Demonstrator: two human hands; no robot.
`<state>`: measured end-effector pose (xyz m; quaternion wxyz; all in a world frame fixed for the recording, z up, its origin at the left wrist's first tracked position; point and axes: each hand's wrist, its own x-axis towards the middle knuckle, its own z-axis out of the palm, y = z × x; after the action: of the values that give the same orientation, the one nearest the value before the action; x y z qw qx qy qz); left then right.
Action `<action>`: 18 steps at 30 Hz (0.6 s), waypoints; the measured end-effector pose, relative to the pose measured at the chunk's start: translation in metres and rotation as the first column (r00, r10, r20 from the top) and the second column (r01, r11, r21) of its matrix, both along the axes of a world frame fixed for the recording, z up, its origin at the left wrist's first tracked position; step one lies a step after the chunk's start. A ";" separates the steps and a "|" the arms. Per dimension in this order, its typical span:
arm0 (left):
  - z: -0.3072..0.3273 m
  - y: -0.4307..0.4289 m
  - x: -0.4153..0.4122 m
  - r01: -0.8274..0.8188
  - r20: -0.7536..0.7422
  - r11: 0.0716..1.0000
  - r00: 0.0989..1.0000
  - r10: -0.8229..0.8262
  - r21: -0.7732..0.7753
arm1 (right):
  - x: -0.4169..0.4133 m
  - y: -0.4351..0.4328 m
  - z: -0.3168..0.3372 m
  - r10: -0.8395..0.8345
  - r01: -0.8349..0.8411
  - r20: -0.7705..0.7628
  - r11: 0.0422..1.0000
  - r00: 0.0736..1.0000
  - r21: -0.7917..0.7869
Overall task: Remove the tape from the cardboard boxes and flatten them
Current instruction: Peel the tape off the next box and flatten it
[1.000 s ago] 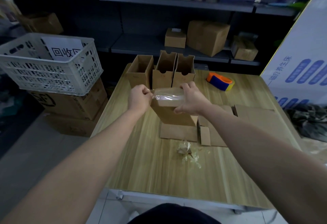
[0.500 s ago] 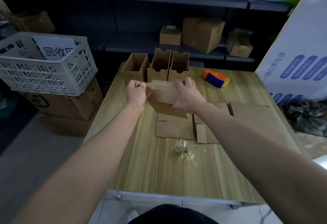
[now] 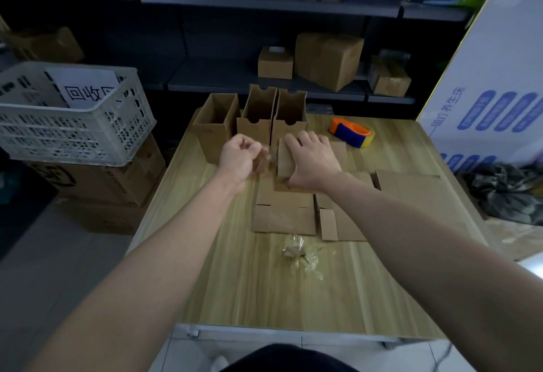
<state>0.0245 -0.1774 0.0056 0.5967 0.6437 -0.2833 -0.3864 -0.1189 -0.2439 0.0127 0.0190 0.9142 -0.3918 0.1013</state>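
Far left, off the table: white plastic lattice crate point(image 3: 73, 127) with a paper sign in it, set on brown cartons.

Pale wooden table point(image 3: 235, 298). Along its back edge stand three open-topped brown cardboard boxes point(image 3: 216, 127), upright in a row, none of them flattened.

Left hand point(image 3: 239, 158): fingers curled tight into the palm. It appears to pinch a strip of clear tape point(image 3: 263, 160), seen only as a blurred sheen running across to the box. Cannot tell how much of it is stuck down.

Right hand point(image 3: 313, 160): fingers close together and hooked over the far edge of a small brown cardboard box point(image 3: 284, 163), thumb at its near edge. The box is held just in front of the upright row, over the flat pile. Cannot tell if it rests on the pile.

Nearer the person: flattened brown cardboard sheets point(image 3: 283, 214) side by side, and a crumpled wad of clear tape point(image 3: 296, 252) just beyond their near edge.

Right: orange-and-blue tape dispenser point(image 3: 351, 132), well apart from both hands.

Step in hand, by my reading: peeling tape off this box. Next move calls for pulling the strip fully free while the right hand braces the box, dropping it with the wad, then collapsing the box flat.
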 end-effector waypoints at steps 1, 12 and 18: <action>0.006 -0.003 -0.001 -0.029 -0.007 0.999 1.000 0.029 -0.024 | 0.000 0.000 -0.001 -0.014 0.013 -0.029 1.000 0.999 -0.023; 0.009 -0.019 0.002 -0.440 -0.153 0.898 0.889 0.432 -0.021 | -0.028 -0.014 -0.003 -0.190 0.192 -0.302 0.981 0.934 -0.023; 0.004 -0.023 -0.014 -0.532 -0.094 0.847 0.844 0.529 -0.008 | -0.033 -0.020 0.005 -0.156 0.247 -0.482 0.960 0.862 0.132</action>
<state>0.0105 -0.2006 0.0097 0.7027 0.6692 -0.0744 -0.2299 -0.1524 -0.2635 0.0173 0.0360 0.8630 -0.4773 -0.1617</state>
